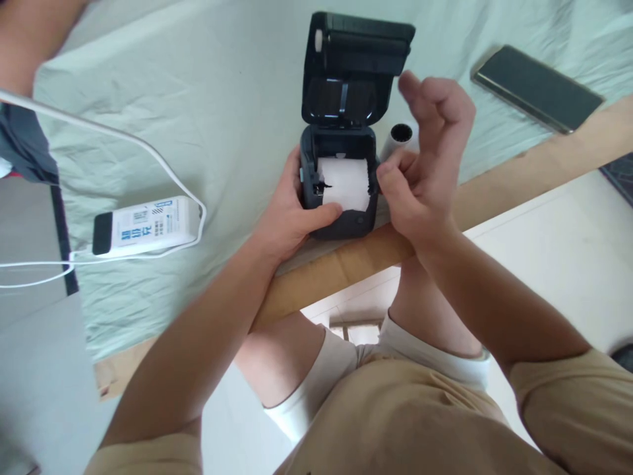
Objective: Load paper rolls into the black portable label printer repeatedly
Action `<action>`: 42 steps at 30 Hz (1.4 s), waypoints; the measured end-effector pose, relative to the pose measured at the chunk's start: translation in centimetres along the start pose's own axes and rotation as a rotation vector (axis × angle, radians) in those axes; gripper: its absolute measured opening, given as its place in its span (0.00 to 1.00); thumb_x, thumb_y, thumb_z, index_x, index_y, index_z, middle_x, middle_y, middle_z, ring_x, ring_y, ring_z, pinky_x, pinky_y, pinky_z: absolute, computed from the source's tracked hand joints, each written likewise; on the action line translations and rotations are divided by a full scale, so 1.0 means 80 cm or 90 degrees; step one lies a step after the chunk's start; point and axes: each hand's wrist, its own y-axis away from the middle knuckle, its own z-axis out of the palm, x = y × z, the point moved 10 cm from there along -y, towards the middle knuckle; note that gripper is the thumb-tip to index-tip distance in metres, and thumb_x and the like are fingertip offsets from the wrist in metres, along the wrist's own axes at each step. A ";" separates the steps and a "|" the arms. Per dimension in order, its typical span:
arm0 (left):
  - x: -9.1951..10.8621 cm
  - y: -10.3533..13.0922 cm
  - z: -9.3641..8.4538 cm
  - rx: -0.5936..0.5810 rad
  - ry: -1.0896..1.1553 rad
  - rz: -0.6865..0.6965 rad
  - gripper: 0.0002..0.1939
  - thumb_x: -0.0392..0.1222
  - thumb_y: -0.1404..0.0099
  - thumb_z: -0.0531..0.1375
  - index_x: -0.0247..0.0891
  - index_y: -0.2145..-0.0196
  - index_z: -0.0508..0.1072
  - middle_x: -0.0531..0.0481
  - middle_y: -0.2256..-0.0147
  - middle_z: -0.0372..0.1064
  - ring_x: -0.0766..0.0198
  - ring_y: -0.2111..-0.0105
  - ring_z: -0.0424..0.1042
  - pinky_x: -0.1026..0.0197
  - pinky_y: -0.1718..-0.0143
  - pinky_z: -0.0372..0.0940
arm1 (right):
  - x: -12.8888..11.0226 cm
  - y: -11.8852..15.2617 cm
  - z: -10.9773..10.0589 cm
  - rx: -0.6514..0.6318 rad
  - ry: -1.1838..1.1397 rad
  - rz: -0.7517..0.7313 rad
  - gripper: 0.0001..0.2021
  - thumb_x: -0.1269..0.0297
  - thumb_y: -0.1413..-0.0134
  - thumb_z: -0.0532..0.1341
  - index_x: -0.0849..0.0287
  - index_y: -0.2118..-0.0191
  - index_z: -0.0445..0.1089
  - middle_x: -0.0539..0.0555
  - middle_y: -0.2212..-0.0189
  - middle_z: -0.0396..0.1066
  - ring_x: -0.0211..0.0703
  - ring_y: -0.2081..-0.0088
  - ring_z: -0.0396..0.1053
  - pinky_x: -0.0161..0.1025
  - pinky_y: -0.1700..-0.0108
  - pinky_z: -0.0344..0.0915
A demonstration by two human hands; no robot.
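Observation:
A small black label printer (341,227) sits near the table's front edge with its lid (356,66) raised. Inside its bay lies a white paper roll (346,178) with a ragged, torn edge on the left. My left hand (297,214) grips the printer's left side, its thumb resting at the lower edge of the paper. At the printer's right side is my right hand (430,158), its fingers apart and partly bent, with the thumb tip close to the casing. I see nothing held in it. Just behind its fingers stands a white roll (395,140) with a dark hollow core, partly hidden.
A dark phone (539,89) lies at the right on the pale green cloth (237,79). To the left are a white power bank (148,224) and a looped white cable (143,142). Another person's arm (30,39) enters at the upper left. The wooden edge (336,267) runs along the front.

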 end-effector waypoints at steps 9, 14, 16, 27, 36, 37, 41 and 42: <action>-0.004 -0.003 -0.005 -0.002 -0.004 0.008 0.39 0.37 0.59 0.74 0.46 0.49 0.65 0.48 0.52 0.73 0.51 0.50 0.74 0.51 0.49 0.71 | 0.011 0.003 -0.002 0.030 -0.090 0.001 0.24 0.40 0.36 0.57 0.33 0.37 0.57 0.50 0.35 0.57 0.46 0.51 0.72 0.40 0.67 0.72; -0.004 0.003 -0.003 -0.006 -0.004 -0.008 0.36 0.39 0.53 0.75 0.46 0.47 0.68 0.49 0.53 0.74 0.51 0.49 0.76 0.55 0.52 0.72 | 0.015 -0.001 0.000 0.014 -0.088 0.002 0.25 0.42 0.35 0.55 0.35 0.36 0.55 0.54 0.36 0.58 0.47 0.50 0.72 0.37 0.75 0.65; -0.004 0.004 -0.005 0.007 -0.002 -0.014 0.37 0.39 0.54 0.76 0.46 0.48 0.69 0.48 0.51 0.74 0.48 0.45 0.74 0.54 0.47 0.71 | 0.014 0.000 -0.003 0.030 -0.091 -0.006 0.23 0.40 0.36 0.55 0.38 0.39 0.58 0.55 0.48 0.64 0.44 0.60 0.71 0.38 0.78 0.60; 0.002 0.010 0.001 0.035 0.058 -0.019 0.30 0.47 0.48 0.76 0.43 0.51 0.70 0.49 0.56 0.76 0.49 0.48 0.77 0.53 0.50 0.73 | 0.021 -0.002 0.016 -0.082 -0.003 0.066 0.32 0.35 0.40 0.60 0.54 0.79 0.50 0.46 0.83 0.48 0.35 0.79 0.52 0.40 0.76 0.61; 0.003 0.008 0.007 0.014 0.101 0.001 0.14 0.40 0.36 0.67 0.41 0.54 0.71 0.53 0.62 0.76 0.61 0.61 0.79 0.59 0.61 0.75 | 0.043 0.003 0.031 -0.167 -0.066 0.180 0.35 0.36 0.41 0.63 0.57 0.88 0.58 0.46 0.91 0.53 0.30 0.86 0.48 0.37 0.84 0.46; 0.003 0.008 0.006 0.020 0.099 0.001 0.14 0.40 0.36 0.67 0.40 0.54 0.71 0.53 0.62 0.75 0.61 0.62 0.79 0.59 0.61 0.75 | 0.045 0.004 0.031 -0.168 -0.064 0.184 0.35 0.36 0.42 0.63 0.57 0.88 0.59 0.46 0.92 0.54 0.29 0.87 0.48 0.37 0.85 0.46; 0.003 0.008 0.000 0.046 0.076 0.001 0.15 0.41 0.39 0.69 0.41 0.56 0.72 0.54 0.63 0.74 0.62 0.63 0.78 0.61 0.62 0.73 | 0.049 0.004 0.034 -0.179 -0.058 0.198 0.35 0.37 0.43 0.65 0.57 0.89 0.59 0.47 0.93 0.56 0.29 0.88 0.49 0.37 0.86 0.46; 0.004 0.008 0.000 0.046 0.076 0.002 0.14 0.41 0.38 0.69 0.41 0.56 0.72 0.55 0.64 0.74 0.64 0.64 0.77 0.62 0.63 0.73 | 0.049 0.003 0.035 -0.183 -0.060 0.200 0.34 0.38 0.42 0.65 0.56 0.89 0.59 0.47 0.93 0.56 0.29 0.88 0.50 0.37 0.86 0.47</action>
